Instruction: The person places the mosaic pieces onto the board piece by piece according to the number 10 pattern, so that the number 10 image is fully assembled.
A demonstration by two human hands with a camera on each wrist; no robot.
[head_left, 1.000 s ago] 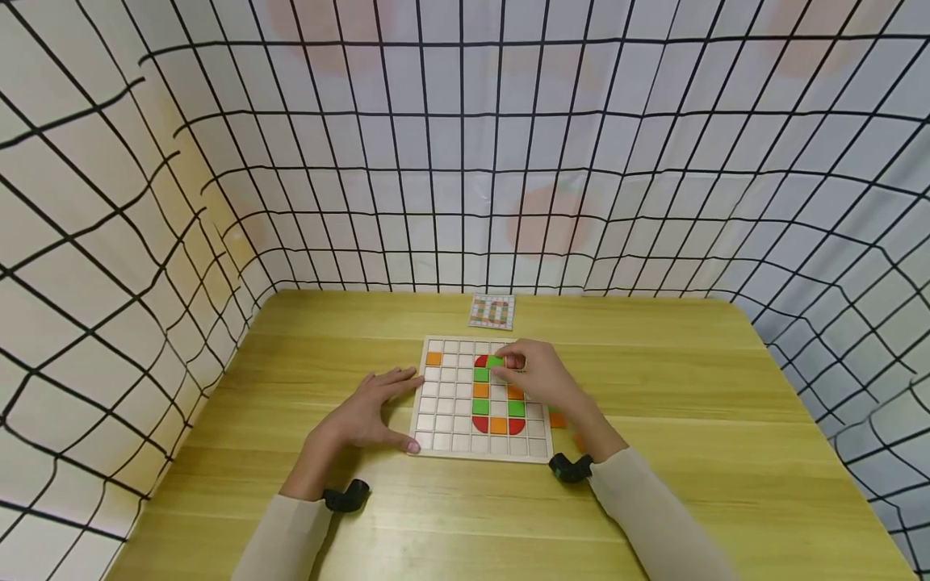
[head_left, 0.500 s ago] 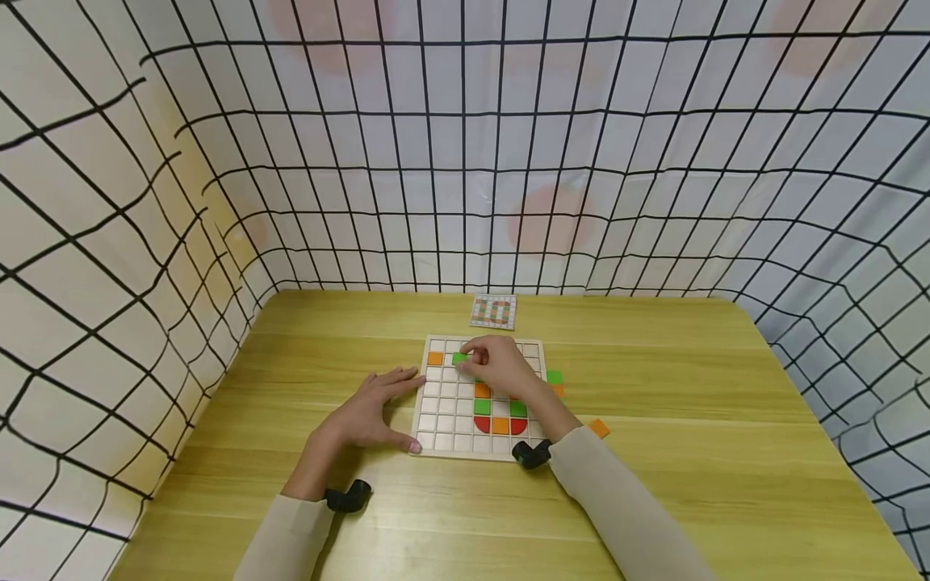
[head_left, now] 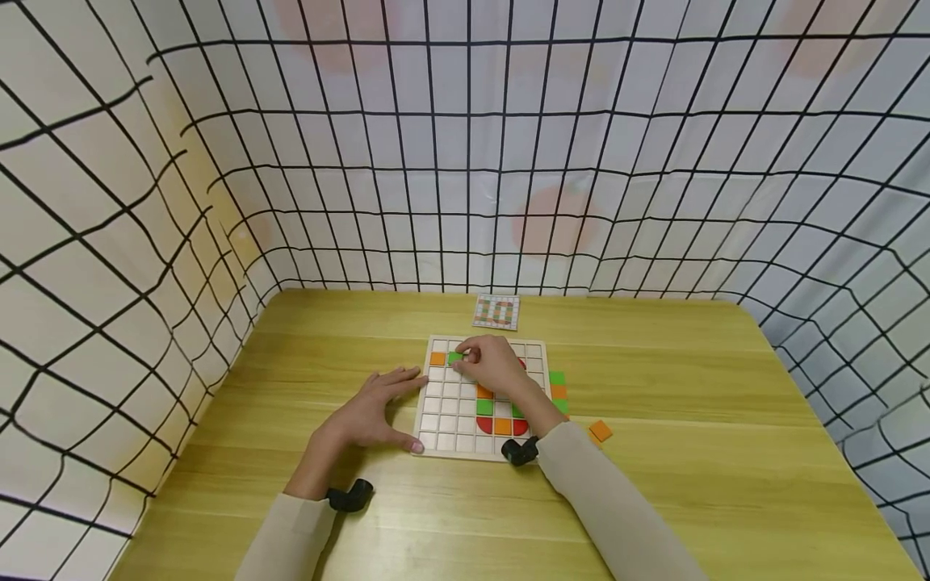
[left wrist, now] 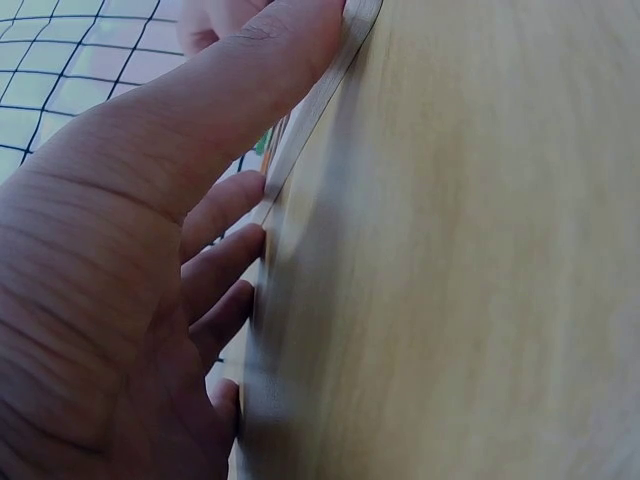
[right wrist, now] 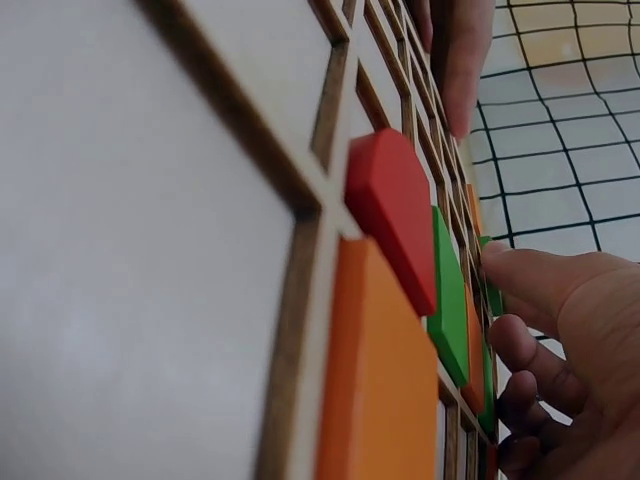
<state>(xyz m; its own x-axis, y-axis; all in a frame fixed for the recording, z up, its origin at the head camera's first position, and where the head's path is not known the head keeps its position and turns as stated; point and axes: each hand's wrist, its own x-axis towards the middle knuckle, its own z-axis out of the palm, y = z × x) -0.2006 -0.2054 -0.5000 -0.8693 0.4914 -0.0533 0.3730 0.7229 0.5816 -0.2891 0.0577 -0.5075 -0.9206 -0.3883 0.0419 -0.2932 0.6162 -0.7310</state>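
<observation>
1. The right hand (head_left: 492, 363) pinches a green tile (head_left: 454, 357) between thumb and finger, its grip closed to the tile's width. The tile is at the board's (head_left: 446, 425) ten to eleven o'clock, just at three o'clock of an orange tile (head_left: 437, 358).
2. The left hand (head_left: 374, 411), fingers spread and grasping nothing, touches the board's edge toward nine o'clock.
3. Released tilted, the green tile could catch on a cell ridge; whether it sits flat cannot be told.
4. A dropping right wrist might nudge the placed tiles (head_left: 503, 426).
5. The wood-grained worktop (head_left: 654, 363) carries a patterned card (head_left: 496, 311) at twelve o'clock and spare tiles (head_left: 558, 392) at three; black-gridded pale walls (head_left: 414, 81) surround it.
</observation>
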